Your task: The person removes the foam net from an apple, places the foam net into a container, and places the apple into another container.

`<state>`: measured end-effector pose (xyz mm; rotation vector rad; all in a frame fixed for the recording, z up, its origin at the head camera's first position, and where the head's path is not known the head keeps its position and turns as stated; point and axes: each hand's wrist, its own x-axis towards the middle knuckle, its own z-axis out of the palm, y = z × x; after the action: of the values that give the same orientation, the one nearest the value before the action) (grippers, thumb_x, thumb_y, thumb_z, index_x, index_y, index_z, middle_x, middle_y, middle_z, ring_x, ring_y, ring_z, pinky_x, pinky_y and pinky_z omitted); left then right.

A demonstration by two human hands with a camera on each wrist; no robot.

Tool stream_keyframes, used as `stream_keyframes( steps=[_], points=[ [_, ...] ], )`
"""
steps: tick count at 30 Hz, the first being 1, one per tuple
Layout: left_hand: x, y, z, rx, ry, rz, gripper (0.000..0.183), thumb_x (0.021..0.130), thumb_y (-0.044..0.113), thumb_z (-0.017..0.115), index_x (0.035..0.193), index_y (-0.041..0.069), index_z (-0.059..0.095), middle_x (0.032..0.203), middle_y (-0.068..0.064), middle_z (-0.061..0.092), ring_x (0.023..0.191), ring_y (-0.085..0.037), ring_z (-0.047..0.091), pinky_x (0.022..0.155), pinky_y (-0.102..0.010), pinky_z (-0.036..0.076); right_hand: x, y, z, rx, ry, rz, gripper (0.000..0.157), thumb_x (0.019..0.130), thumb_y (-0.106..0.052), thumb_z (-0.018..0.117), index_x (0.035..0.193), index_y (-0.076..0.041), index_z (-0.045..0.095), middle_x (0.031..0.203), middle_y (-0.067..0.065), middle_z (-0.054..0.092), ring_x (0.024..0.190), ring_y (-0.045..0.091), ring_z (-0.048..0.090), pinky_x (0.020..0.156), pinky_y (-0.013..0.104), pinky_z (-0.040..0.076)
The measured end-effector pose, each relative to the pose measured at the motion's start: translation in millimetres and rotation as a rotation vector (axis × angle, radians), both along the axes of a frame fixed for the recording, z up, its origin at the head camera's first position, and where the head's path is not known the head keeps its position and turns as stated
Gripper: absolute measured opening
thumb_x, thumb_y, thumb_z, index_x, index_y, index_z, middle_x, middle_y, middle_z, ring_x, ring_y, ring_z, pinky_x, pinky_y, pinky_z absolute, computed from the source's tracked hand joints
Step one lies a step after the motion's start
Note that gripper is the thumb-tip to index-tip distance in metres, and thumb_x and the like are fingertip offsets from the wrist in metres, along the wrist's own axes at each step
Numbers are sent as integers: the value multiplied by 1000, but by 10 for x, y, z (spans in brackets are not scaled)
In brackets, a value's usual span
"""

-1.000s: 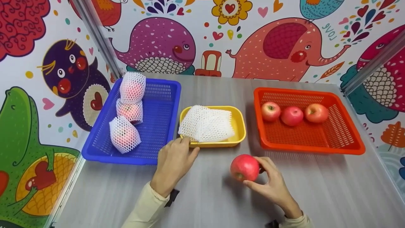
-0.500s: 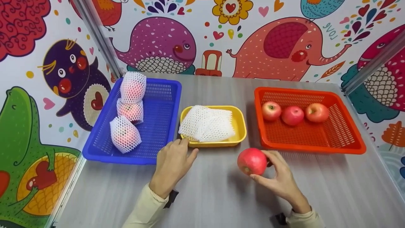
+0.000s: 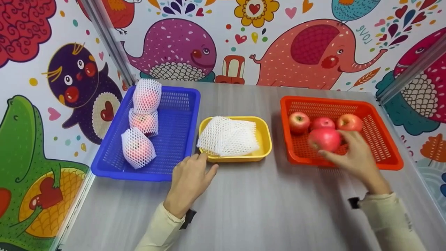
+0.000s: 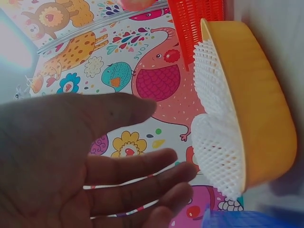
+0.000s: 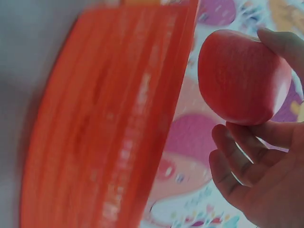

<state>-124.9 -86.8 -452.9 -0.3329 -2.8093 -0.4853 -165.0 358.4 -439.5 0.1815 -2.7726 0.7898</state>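
My right hand (image 3: 357,158) grips a red apple (image 3: 324,139) between thumb and fingers, over the orange basket (image 3: 383,153). In the right wrist view the same apple (image 5: 240,78) shows above the basket's rim. Behind it, two other apples (image 3: 298,122) (image 3: 349,122) and a partly hidden one (image 3: 322,122) lie in the basket. My left hand (image 3: 190,179) is at the near left corner of the yellow tray (image 3: 264,139), which bears white foam nets (image 3: 228,136). In the left wrist view its fingers (image 4: 137,166) are relaxed and hold nothing.
At the left stands a blue basket (image 3: 174,139) with three apples in foam nets (image 3: 137,148) along its left side. Walls with cartoon animals close off the back and sides. The grey table (image 3: 244,209) stretches in front of the containers.
My right hand has carried the red apple to the right and away from me, from above the table to over the orange basket. The left hand has hardly moved.
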Motion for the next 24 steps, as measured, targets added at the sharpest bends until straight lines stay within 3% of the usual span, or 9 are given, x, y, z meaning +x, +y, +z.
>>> stream_keyframes(
  steps=[5, 11, 18, 24],
  points=[
    [-5, -5, 2, -7, -49, 8, 38, 86, 40, 77, 93, 4, 70, 77, -8, 63, 69, -30, 63, 55, -44, 49, -275, 483, 63, 126, -198, -92, 92, 79, -58, 78, 136, 7, 48, 115, 25, 47, 101, 43, 47, 74, 58, 47],
    [-12, -17, 2, -6, -64, 15, 37, 85, 39, 78, 92, 4, 70, 77, -9, 63, 69, -30, 63, 56, -44, 50, -540, 956, 40, 263, -419, -90, 95, 78, -66, 73, 122, 14, 47, 105, 29, 54, 93, 43, 51, 70, 52, 50],
    [-22, 26, -4, 0, -16, -21, 36, 85, 38, 78, 93, 5, 70, 76, -8, 64, 67, -31, 63, 53, -43, 49, -597, 1234, -11, 212, -649, -128, 92, 74, -73, 71, 114, 9, 55, 89, 15, 61, 87, 33, 54, 60, 35, 49],
    [-31, 33, 0, -9, -62, -8, 36, 86, 40, 77, 94, 6, 70, 78, -8, 64, 69, -30, 63, 56, -43, 50, -653, 1252, -111, 129, -765, -158, 99, 74, -73, 71, 125, 10, 51, 102, 20, 58, 100, 40, 48, 66, 37, 49]
  ],
)
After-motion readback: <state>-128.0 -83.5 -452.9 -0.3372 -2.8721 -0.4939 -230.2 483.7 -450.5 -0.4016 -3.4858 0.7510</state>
